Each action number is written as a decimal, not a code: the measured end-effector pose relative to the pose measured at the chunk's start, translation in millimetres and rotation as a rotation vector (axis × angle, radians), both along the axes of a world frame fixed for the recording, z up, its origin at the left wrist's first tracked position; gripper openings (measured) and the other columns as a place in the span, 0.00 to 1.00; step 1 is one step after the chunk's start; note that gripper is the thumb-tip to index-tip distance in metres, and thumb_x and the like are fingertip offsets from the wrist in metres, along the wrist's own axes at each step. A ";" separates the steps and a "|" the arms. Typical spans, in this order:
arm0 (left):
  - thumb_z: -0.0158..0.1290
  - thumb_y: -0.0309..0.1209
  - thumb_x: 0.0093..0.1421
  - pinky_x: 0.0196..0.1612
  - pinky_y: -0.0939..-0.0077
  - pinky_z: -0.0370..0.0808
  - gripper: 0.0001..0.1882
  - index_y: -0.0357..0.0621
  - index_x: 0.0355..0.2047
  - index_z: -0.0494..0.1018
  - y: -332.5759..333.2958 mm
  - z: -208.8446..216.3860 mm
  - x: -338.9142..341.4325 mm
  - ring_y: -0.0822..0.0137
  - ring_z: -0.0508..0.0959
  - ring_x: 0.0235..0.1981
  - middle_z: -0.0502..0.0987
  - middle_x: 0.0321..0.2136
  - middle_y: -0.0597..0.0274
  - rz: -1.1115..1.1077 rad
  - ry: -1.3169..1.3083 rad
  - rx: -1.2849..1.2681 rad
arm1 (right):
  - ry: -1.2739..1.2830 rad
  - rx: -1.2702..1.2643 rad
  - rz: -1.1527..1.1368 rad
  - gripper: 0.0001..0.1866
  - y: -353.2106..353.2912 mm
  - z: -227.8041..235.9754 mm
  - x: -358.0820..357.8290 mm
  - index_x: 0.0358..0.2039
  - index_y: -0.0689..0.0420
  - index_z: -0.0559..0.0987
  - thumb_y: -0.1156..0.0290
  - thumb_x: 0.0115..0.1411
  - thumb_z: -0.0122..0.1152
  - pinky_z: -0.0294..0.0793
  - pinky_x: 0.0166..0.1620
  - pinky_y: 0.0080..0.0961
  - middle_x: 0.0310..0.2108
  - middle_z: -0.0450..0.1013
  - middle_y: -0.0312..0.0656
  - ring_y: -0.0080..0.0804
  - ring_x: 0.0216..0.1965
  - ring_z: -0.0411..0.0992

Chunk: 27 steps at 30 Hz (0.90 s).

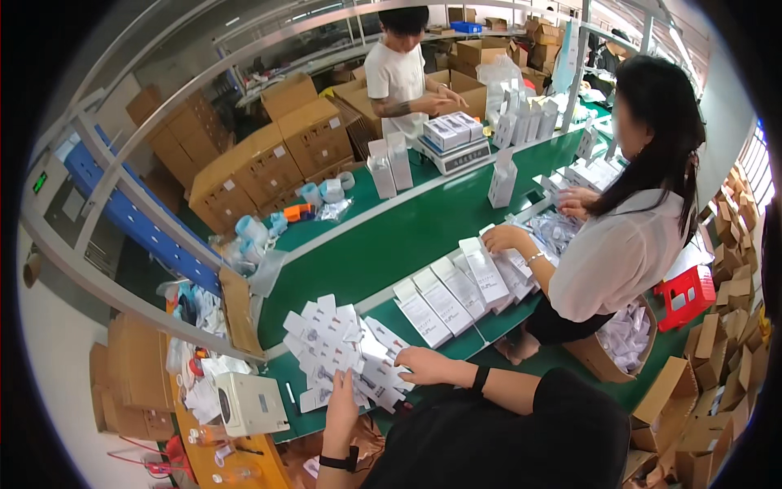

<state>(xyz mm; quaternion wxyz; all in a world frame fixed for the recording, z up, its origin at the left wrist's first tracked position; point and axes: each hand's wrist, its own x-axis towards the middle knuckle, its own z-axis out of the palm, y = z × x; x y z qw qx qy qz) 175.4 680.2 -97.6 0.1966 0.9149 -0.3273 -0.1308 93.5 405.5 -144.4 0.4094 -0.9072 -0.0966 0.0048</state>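
Observation:
At the near edge of the green bench, a fanned pile of flat, unfolded white cartons (322,346) with small printed pictures lies before me. My left hand (344,403) has its fingertips closed on the near edge of one flat carton in the pile. On the right side of the pile, my right hand (428,366) is bent over another flat carton (383,359), its thumb and fingers gripping it. Beyond my right hand, a row of folded white boxes (440,301) leans along the bench edge.
A co-worker (631,236) at right handles boxes. Across the bench another person (399,81) stands by a weighing scale (454,159) bearing boxes. A beige machine (251,405) sits left of the pile, beside a white marker (291,394). Brown cartons (252,179) are stacked beyond.

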 end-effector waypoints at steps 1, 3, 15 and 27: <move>0.50 0.15 0.58 0.63 0.48 0.72 0.32 0.34 0.66 0.64 3.4 7.2 0.1 0.30 0.71 0.61 0.67 0.64 0.31 0.064 0.097 0.017 | 0.038 0.018 0.016 0.18 3.2 2.8 3.8 0.45 0.61 0.81 0.62 0.60 0.65 0.72 0.58 0.46 0.42 0.77 0.52 0.55 0.50 0.74; 0.50 0.14 0.58 0.61 0.47 0.73 0.32 0.34 0.65 0.65 5.4 7.5 8.6 0.29 0.72 0.59 0.69 0.63 0.32 0.061 -0.001 -0.034 | 0.053 0.003 0.038 0.19 6.4 6.3 14.9 0.47 0.60 0.81 0.61 0.60 0.66 0.71 0.60 0.46 0.46 0.76 0.54 0.56 0.52 0.73; 0.54 0.17 0.61 0.44 0.68 0.82 0.23 0.32 0.58 0.72 -11.5 117.6 -1.3 0.62 0.86 0.40 0.84 0.43 0.49 0.273 0.198 -0.690 | -0.556 -0.278 -0.184 0.55 49.6 146.6 42.9 0.69 0.55 0.67 0.49 0.42 0.82 0.59 0.71 0.52 0.68 0.61 0.64 0.61 0.72 0.57; 0.66 0.34 0.56 0.62 0.60 0.71 0.31 0.40 0.59 0.71 32.2 73.8 32.0 0.59 0.75 0.57 0.74 0.57 0.50 0.181 0.336 -0.846 | -0.198 0.503 -0.007 0.45 94.9 133.0 33.9 0.67 0.63 0.65 0.58 0.54 0.75 0.70 0.63 0.36 0.57 0.74 0.54 0.49 0.62 0.71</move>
